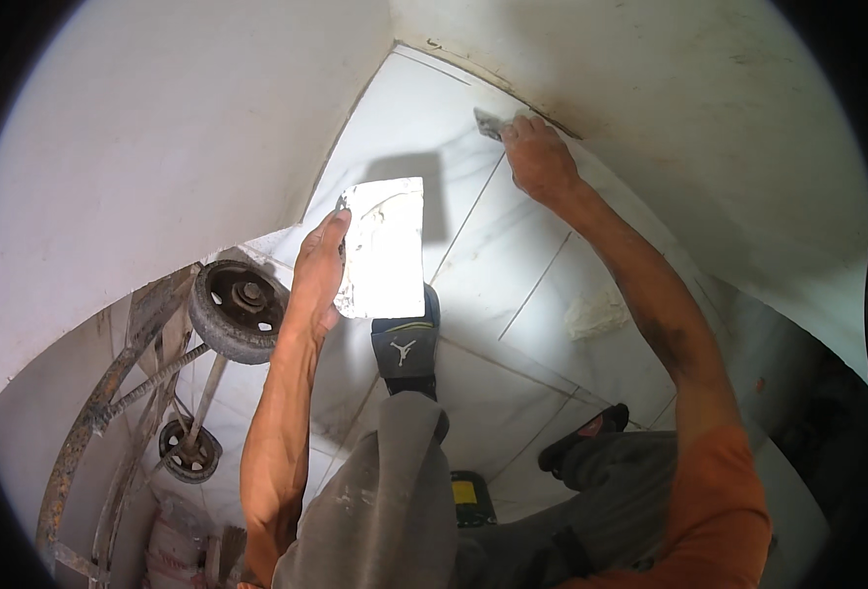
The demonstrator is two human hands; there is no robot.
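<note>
Board (387, 250): rectangular, glaring white, faintly streaked; left hand (318, 267) gripping edge.

A pale figure-shaped emblem (404, 350) stands out clearly on the dark strap of the sandal (424, 365) on the person's foot. Reddish print (171, 563) marks a pale bag (181, 525) at the lower left, too blurred to read. A yellow label-like patch (465, 492) sits on a dark green object (473, 515) between the person's legs, its details too small to tell.
</note>
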